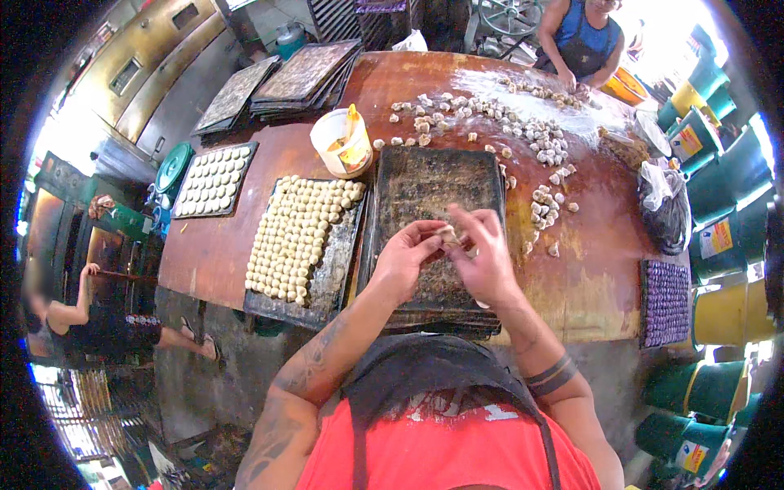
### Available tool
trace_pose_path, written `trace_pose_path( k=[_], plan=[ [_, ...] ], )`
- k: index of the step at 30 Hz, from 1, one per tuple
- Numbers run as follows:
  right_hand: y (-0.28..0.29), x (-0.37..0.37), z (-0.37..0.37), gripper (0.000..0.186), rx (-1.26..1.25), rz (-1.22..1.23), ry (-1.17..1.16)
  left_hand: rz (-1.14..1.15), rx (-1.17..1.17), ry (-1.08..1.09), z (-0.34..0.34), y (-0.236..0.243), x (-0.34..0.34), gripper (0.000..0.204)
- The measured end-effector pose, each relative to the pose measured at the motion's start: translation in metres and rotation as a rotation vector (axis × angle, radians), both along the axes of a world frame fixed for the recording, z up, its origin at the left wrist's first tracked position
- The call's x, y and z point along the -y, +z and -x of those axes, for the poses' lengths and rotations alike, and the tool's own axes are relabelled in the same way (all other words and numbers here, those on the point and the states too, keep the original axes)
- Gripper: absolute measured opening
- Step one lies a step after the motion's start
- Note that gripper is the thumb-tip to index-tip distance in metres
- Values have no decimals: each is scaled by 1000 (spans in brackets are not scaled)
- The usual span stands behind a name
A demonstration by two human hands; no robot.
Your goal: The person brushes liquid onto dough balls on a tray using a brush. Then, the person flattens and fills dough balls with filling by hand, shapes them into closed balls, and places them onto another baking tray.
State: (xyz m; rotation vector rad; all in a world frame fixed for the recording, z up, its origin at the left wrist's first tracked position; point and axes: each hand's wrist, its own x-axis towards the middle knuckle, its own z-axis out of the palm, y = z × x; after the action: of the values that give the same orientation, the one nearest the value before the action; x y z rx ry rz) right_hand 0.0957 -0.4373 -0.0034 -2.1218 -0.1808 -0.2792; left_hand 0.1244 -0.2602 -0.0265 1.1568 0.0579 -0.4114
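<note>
Pinching a piece of dough (447,236) between thumb and fingertips, the left hand (408,255) meets the right hand (487,257) over the dark tray (433,186) at the worktop's (600,286) near edge. The right hand is blurred, its fingers partly spread; I cannot tell whether they grip the dough. The piece lies between the hands, at the fingertips of both, so neither is clearly nearer; too small and too covered to show a long axis.

Just left, a second tray (335,278) bears rows of balls (290,237), its near right corner bare. Purple pieces (665,302) sit beside the worktop's near right corner. A white tub (326,135) stands off the dark tray's far left corner. Loose lumps (535,131) trail from that tray's right edge toward the far edge.

Flat rounds (214,181) lie near the left edge, tray stacks (306,72) at the far left corner. A co-worker (584,41) works at the far edge, rightward.
</note>
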Motion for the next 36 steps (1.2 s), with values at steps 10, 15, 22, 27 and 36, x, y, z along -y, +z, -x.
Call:
trace_pose_path(
  k=[10,15,22,27,36],
  plan=[
    [-2,6,-13,29,-309,-867,-39,59,67,12,-6,36,27,26],
    [21,13,-19,22,2,-288,-181,-333,568,259,18,43,47,24],
    [20,31,-18,36,370,246,42,209,-140,18,-20,30,23,33],
    [26,41,-38,38,273,-41,347,245,-116,-151,-2,34,49,46],
    [-60,37,-6,31,-67,-384,80,126,-246,40,3,-18,61,43]
  ],
)
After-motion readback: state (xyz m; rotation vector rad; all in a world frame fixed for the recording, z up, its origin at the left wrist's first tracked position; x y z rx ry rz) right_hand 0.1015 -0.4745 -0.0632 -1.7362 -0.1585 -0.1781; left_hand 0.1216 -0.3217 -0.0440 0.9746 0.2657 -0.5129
